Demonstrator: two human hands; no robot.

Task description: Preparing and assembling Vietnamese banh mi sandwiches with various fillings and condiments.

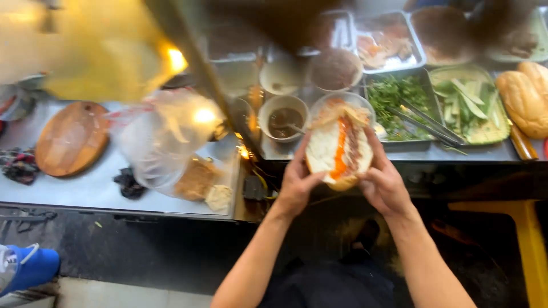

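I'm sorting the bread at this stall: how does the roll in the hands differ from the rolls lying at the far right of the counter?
The held roll is split open, showing pale crumb and an orange and reddish filling; the loose rolls are whole and closed, showing only golden-brown crust. The held roll sits between the left hand and right hand, off the counter; the loose rolls rest beside the tray of sliced cucumber. Both look like the same crusty oval bread.

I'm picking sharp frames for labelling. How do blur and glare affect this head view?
Head view: the split sandwich held between the left hand and right hand is fairly sharp; the clear plastic bag is motion-smeared with bright glare spots; the yellow shape at upper left is blurred; the top trays are dim and soft.
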